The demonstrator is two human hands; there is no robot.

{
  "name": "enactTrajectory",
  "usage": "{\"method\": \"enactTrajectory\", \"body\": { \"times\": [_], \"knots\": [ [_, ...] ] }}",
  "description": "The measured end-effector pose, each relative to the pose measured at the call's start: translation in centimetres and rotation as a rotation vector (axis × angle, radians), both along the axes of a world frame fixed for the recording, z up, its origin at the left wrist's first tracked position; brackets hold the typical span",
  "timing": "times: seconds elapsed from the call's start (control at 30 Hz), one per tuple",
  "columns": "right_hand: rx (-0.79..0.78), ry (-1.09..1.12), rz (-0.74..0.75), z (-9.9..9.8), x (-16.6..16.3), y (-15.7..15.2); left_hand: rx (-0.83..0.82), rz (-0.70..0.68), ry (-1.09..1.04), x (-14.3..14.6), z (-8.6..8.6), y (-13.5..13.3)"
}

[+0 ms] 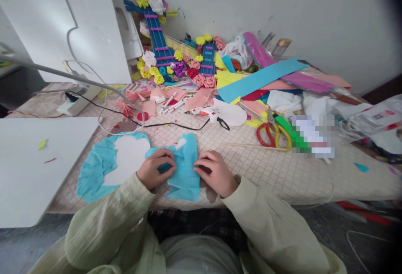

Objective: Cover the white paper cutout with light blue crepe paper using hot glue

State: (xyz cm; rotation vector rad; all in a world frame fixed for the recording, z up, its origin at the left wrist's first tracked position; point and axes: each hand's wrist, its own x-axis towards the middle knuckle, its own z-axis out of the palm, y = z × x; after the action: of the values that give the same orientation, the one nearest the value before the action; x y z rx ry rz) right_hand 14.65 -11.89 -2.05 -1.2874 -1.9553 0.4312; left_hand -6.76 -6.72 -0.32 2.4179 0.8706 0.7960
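A light blue crepe paper piece (pixel 185 169) lies near the table's front edge. My left hand (pixel 156 167) pinches its left side with curled fingers. My right hand (pixel 214 172) presses and grips its right edge, fingers closed. Left of my hands sits a white foam cutout (pixel 128 156) bordered with more blue crepe paper (pixel 94 173).
A white foam board (pixel 28 161) covers the left. Red and yellow scissors (pixel 271 133), a glue gun (pixel 216 117) with black cord, markers (pixel 171 103), a thin wooden stick (pixel 251 146) and heaps of coloured paper and paper flowers (pixel 188 66) fill the back. A power strip (pixel 75 102) lies far left.
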Motion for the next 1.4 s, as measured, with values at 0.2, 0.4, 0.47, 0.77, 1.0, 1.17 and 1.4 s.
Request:
{"method": "enactTrajectory", "body": {
  "times": [0.2,0.4,0.47,0.77,1.0,1.17,1.4],
  "knots": [
    [0.006,0.003,0.034,0.1,0.3,0.0,0.028,-0.026,-0.071,-0.3,0.0,-0.1],
    [-0.007,0.02,0.017,0.2,0.0,0.0,0.086,-0.05,-0.074,-0.4,-0.2,-0.1],
    [-0.009,0.03,0.016,0.2,-0.1,0.0,0.101,-0.048,-0.052,-0.4,-0.3,0.0],
    [-0.027,0.064,-0.024,-0.1,-0.3,0.0,0.114,-0.047,-0.015,-0.5,-0.7,0.2],
    [-0.022,0.089,-0.07,-0.3,-0.6,-0.2,0.213,-0.287,0.131,0.0,-0.5,-0.2],
    [-0.006,0.133,-0.168,-0.1,0.0,-1.0,0.254,-0.409,0.206,-0.9,-1.1,-0.1],
    [-0.038,-0.2,-0.18,0.1,-0.1,-2.8,0.256,-0.326,0.255,-2.3,-0.7,-1.0]
  ]
}}
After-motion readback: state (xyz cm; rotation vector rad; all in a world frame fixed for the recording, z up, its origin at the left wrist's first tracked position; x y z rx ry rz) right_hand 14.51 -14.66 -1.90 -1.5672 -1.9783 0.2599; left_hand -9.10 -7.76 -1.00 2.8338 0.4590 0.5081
